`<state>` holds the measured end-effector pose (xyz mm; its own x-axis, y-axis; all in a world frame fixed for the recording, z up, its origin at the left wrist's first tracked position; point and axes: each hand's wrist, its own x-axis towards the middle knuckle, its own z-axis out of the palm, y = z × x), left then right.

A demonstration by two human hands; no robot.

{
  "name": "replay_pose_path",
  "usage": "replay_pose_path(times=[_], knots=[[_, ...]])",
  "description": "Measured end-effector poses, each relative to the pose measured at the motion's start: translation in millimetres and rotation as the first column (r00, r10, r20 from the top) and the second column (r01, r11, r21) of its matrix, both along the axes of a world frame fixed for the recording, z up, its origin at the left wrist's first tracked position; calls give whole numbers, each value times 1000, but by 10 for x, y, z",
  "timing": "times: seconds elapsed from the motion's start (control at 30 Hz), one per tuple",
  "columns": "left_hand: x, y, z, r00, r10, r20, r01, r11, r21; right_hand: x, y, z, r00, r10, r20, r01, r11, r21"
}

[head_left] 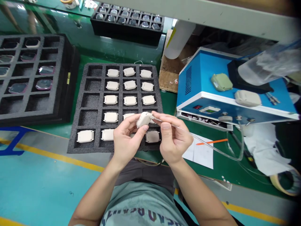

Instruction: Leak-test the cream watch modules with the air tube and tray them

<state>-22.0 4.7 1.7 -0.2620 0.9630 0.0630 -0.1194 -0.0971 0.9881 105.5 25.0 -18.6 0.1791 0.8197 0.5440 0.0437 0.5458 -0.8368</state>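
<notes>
foam tray (94,88): plastic casings (110,99) in slots | benchtop machine (199,75) right

Dark grey foam tray (94,94) on green bench mat (169,175), rows of white rectangular cases (112,85) in the slots, left column empty. Second foam tray (35,75) to the left holds glossy pinkish-rimmed pieces, some slots empty. Black tray (122,33) farther up, small shiny parts. Blue machine (199,66) to the right, green case (221,82) and beige case (247,98) on top. Clear plastic bag (270,64) over a dark block (242,75), probably a stand, hard to tell. Paper sheet (199,153) with orange strip (211,142) on it. Masking tape roll (283,182) at the bench edge, white cloth (263,150) beside it.
</notes>
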Motion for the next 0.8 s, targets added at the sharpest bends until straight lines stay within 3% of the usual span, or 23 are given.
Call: replay_pose_path(times=[0.8], knots=[[-57, 49, 5, 998, 44, -47, -42, 999, 31, -44, 90, -21, 997, 72, -35, -71, 997, 10]])
